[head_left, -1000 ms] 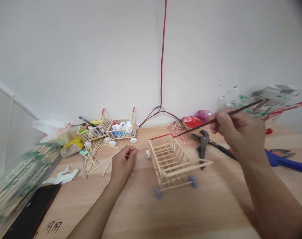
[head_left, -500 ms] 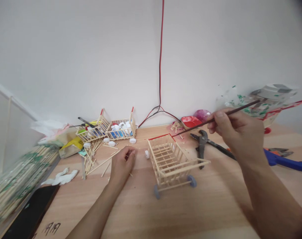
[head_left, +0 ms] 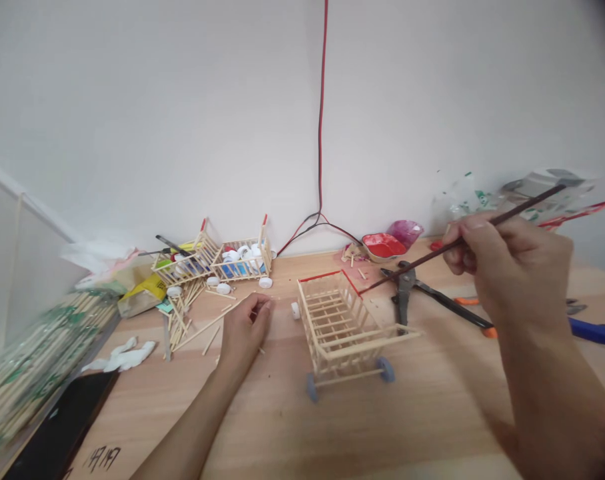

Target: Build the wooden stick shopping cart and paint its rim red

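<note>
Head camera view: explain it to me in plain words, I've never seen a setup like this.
There is no machine here: the arms belong to a person working bare-handed. Every picture comes from one camera worn on the head, looking forward and down.

The right hand grips a thin dark stick, its tip at the red edging on a small wooden cart. The left hand rests curled on the table; whether it holds anything is hidden.

Behind to the left are two filled carts and loose sticks. Toward the right are black-handled pliers and, near the wall, a dish with something red inside.
</note>
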A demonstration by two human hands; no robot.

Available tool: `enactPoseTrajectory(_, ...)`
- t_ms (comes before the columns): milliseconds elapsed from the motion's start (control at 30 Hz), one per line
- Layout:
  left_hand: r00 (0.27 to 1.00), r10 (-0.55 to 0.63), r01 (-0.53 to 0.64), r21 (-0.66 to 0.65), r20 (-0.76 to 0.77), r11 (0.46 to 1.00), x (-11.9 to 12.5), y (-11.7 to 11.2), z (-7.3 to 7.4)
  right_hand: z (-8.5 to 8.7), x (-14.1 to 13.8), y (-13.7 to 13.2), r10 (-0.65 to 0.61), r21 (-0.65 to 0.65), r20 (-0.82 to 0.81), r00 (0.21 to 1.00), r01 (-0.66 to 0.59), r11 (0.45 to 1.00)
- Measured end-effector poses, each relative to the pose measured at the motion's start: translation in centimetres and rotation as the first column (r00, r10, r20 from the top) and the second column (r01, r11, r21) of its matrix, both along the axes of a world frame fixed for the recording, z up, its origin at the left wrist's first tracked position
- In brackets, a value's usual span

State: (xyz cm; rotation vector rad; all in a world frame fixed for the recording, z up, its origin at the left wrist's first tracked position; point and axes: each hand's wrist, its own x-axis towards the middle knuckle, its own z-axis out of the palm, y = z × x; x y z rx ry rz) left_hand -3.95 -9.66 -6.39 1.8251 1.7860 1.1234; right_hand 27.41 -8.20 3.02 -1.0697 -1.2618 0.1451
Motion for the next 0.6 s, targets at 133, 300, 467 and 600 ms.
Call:
enactPoseTrajectory(133,1.0,0.0,0.0,-0.004,0.003,1.0,0.0,0.0,0.0,0.0,0.3,0.0,0.016,-0.033,0.085,0.996,-0.013,0.999)
enactPoseTrajectory(300,1.0,0.001,-0.001,0.0,0.019,1.0,0.1,0.0,0.0,0.1,0.3,0.0,0.057,-0.04,-0.039,0.998,-0.059,0.997)
enactPoseTrajectory(467,1.0,-0.001,0.001,0.007,-0.001,1.0,0.1,0.1,-0.1,-0.5,1.0,1.3,-0.123,-0.015,0.039,0.992,0.124,0.992)
enactPoseTrajectory(600,1.0,-0.006,0.006,0.007,0.0,1.0,0.0,0.1,-0.1,-2.0,2.5,3.4,-0.294,-0.081,0.378,0.878,0.348,0.934)
